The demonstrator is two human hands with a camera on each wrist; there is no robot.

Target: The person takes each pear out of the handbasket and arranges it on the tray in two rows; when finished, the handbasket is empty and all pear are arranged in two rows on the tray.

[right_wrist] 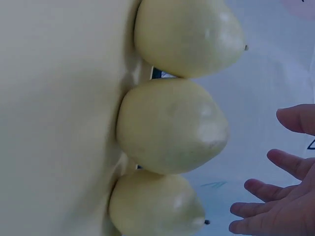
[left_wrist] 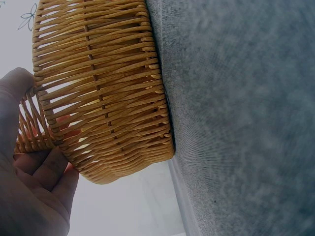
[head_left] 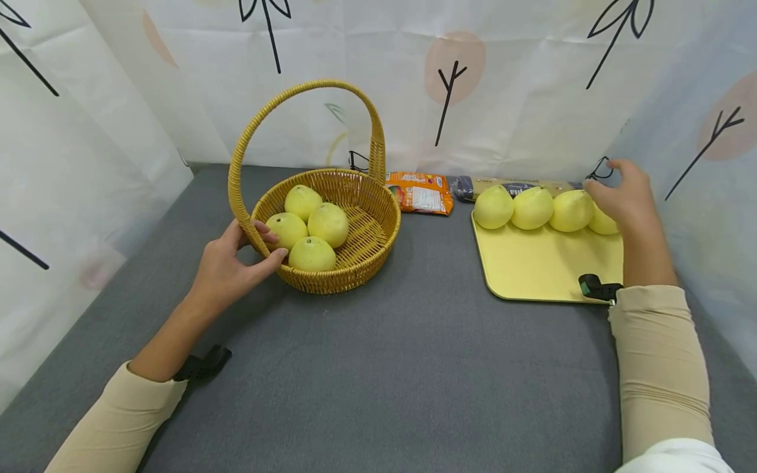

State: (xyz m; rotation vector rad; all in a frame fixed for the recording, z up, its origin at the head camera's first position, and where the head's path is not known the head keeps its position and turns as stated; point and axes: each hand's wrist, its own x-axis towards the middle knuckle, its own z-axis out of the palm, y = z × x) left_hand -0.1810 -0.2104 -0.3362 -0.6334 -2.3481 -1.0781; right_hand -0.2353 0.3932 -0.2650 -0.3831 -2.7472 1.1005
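At the left stands a woven wicker basket [head_left: 367,270] with a tall hooped handle [head_left: 239,157]. Several pale yellow-green pomelos [head_left: 328,225] lie in its left half. My left hand [head_left: 227,268] grips the basket's left side at the foot of the handle; the left wrist view shows thumb and fingers around the weave [left_wrist: 103,93]. On the right, a row of pomelos [head_left: 532,209] sits along the back edge of a yellow tray [head_left: 532,269]. My right hand [head_left: 631,197] hovers over the rightmost pomelo [head_left: 603,222], partly covering it. Its fingers [right_wrist: 266,191] are spread, apart from the fruit [right_wrist: 172,125].
Behind the basket and tray, an orange printed packet [head_left: 421,194] and a long tan and dark package [head_left: 464,187] lie along the back of the grey table [head_left: 414,368]. A white patterned curtain [head_left: 514,98] hangs close behind and at both sides.
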